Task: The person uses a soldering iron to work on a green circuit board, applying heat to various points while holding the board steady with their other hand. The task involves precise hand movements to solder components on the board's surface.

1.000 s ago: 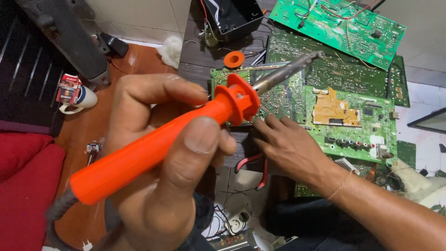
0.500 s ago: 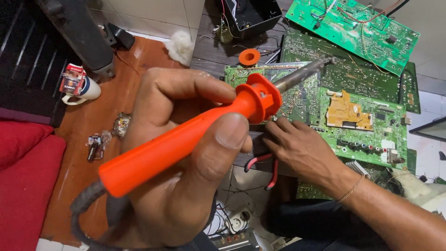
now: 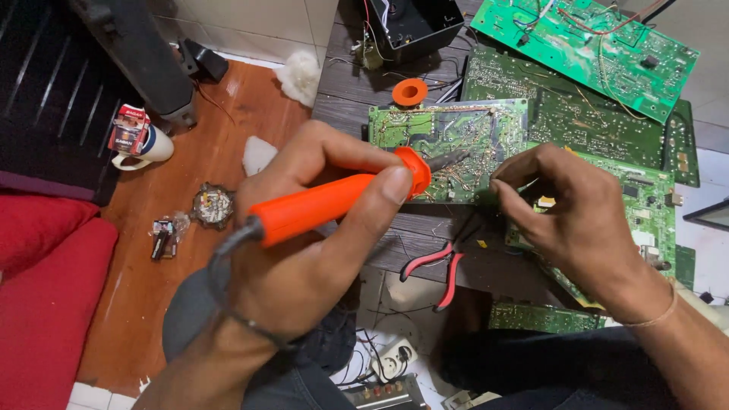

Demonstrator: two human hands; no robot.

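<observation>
Left hand wrapped around the orange handle of a soldering iron, thumb pressed along the top, fingers curled under; its dark cord loops over the wrist. The iron's metal tip rests on the green circuit board lying solder side up on the dark worktop. Right hand sits at the right edge of that board, fingertips pinched together on something too small to make out. Red-handled pliers lie just in front of the board, near the worktop edge. An orange ring sits just behind the board. More green boards stack behind and to the right of it. A small cup stands on the wooden floor, well left of the board.
</observation>
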